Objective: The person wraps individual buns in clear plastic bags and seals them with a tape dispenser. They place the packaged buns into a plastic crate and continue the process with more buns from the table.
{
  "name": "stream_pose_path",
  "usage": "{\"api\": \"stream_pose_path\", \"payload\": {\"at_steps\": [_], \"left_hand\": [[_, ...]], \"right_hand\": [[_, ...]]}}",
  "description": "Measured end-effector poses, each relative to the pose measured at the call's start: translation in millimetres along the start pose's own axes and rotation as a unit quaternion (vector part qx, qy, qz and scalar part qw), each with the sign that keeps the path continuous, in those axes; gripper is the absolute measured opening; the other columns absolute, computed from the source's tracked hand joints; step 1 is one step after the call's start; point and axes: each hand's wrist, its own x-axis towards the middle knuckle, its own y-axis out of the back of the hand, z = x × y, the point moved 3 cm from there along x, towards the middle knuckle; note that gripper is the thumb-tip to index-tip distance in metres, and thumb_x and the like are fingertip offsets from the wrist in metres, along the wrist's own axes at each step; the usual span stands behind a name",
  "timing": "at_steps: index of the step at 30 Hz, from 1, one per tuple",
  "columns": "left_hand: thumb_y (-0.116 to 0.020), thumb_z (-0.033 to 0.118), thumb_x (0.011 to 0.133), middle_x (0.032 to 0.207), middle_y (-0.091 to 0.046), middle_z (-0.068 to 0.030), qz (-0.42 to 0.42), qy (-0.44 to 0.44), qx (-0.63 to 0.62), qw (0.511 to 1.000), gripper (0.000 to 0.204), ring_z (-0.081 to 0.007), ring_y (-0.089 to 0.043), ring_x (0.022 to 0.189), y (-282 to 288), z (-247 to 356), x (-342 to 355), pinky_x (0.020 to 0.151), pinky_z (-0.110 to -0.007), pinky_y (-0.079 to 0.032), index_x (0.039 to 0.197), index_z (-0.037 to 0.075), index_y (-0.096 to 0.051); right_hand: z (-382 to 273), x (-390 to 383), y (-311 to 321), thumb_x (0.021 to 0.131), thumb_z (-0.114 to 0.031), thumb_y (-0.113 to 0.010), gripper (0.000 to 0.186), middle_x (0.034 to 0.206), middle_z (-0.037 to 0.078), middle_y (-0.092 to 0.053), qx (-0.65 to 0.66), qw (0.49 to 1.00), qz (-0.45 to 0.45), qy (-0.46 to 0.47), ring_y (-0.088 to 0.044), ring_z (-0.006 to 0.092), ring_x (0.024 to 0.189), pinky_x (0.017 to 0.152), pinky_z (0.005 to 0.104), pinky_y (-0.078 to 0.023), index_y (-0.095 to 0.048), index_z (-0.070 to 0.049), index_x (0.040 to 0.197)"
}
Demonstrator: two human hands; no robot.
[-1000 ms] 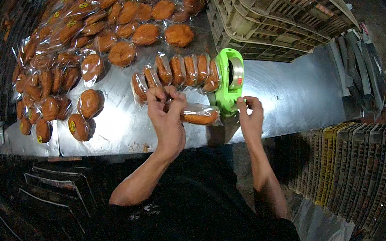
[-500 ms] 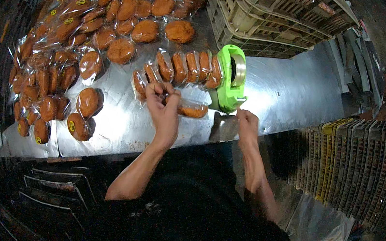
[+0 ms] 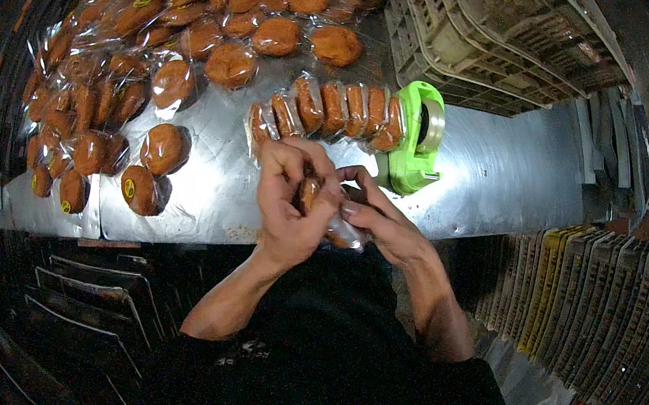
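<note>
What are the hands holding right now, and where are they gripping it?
Both hands, left hand and right hand, hold one clear-wrapped bun: left around the bun, right pinching the wrapper's loose end.

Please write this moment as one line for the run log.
left hand: holds wrapped bun | right hand: holds wrapper end | green tape dispenser: on table

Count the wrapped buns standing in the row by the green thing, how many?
6 wrapped buns stand on edge in one row on the metal table, running left from the green tape dispenser; more may hide behind the hands.
</note>
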Motion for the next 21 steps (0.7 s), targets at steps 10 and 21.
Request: {"api": "stream_pose_path", "payload": {"at_steps": [10, 21], "left_hand": [[-0.064, 0.016, 0.094, 0.129, -0.059, -0.0155, 0.286, 0.228, 0.107, 0.925, 0.046, -0.0243, -0.059, 0.116, 104.6, -21.3, -26.7, 0.101, -0.037, -0.045, 0.133, -0.004, -0.051], [-0.082, 0.065, 0.060, 0.140, -0.047, -0.0237, -0.147, 0.109, 0.642, 0.744, 0.122, -0.0442, -0.047, 0.126, 90.9, -58.1, 55.6, 0.101, -0.049, -0.047, 0.147, -0.002, -0.031]], "right_hand": [[-16.4, 60.6, -3.1, 0.090, -0.019, -0.064, 0.032, 0.110, 0.015, -0.057, -0.317, 0.887, 0.136, 0.308, -0.055, 0.0285, 0.110, 0.096, 0.0396, -0.042, -0.052, -0.003, 0.114], [-69.2, 152.3, 43.5, 0.062, -0.041, -0.088, 0.117, 0.157, 0.025, -0.023, -0.827, 0.496, -0.078, 0.251, -0.042, 0.0430, 0.133, 0.112, 0.0557, -0.032, -0.021, -0.012, 0.153]]}}
